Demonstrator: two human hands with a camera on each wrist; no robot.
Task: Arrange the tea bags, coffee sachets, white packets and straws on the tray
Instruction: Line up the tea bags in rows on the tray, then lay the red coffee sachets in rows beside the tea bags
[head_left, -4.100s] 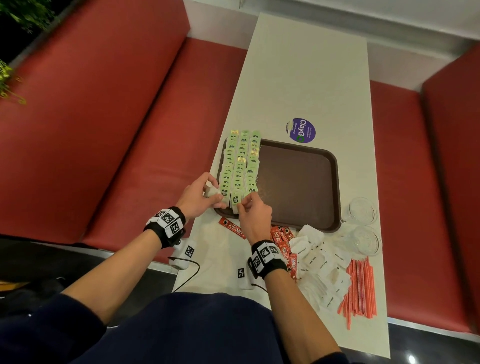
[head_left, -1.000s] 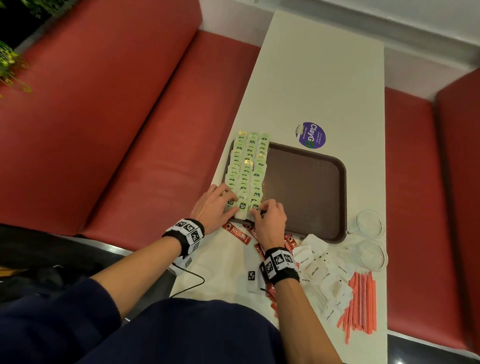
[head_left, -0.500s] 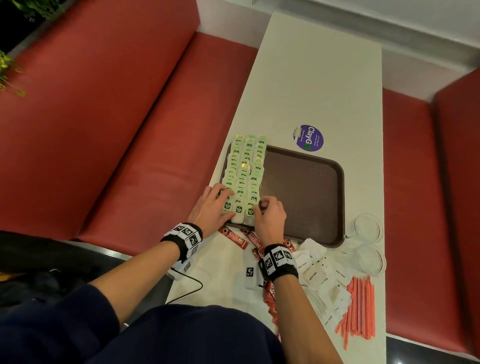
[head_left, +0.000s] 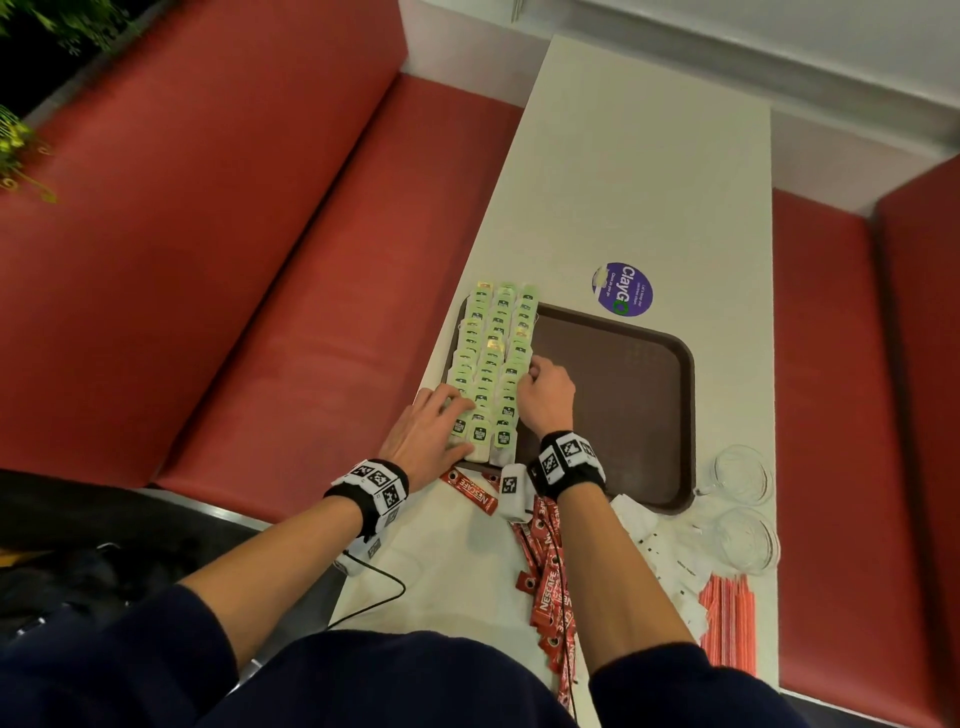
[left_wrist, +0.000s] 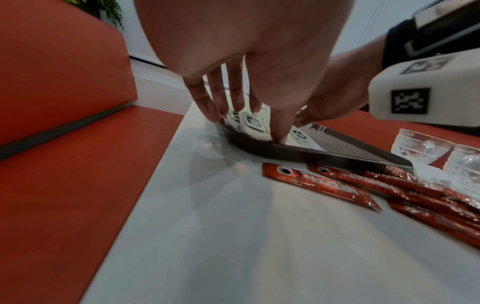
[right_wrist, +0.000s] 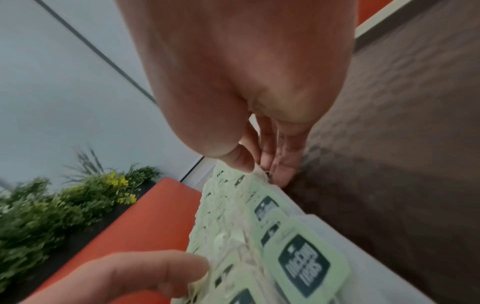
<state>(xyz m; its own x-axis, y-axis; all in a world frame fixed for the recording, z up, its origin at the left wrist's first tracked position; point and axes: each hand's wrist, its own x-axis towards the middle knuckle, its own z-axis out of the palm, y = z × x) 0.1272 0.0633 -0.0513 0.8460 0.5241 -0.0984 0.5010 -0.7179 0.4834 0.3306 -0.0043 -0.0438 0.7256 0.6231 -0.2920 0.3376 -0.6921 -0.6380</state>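
Green-tagged tea bags (head_left: 493, 353) lie in three overlapping rows on the left part of the brown tray (head_left: 623, 415). My left hand (head_left: 441, 415) lies flat with straight fingers on the near end of the left row (left_wrist: 253, 122). My right hand (head_left: 537, 379) is halfway along the right row. Its fingertips (right_wrist: 281, 172) press the row's outer edge and its thumb rests on top. Red coffee sachets (head_left: 545, 566), white packets (head_left: 654, 545) and orange straws (head_left: 727, 623) lie on the table near me.
Two clear glass cups (head_left: 740, 473) stand by the tray's near right corner. A purple round sticker (head_left: 622, 289) is on the white table beyond the tray. Red bench seats (head_left: 234, 286) flank the table. A cable (head_left: 384, 587) runs off the near left edge.
My right hand has slid away from me along the right row of tea bags, from its near end to about the middle. The left hand stays at the near end.
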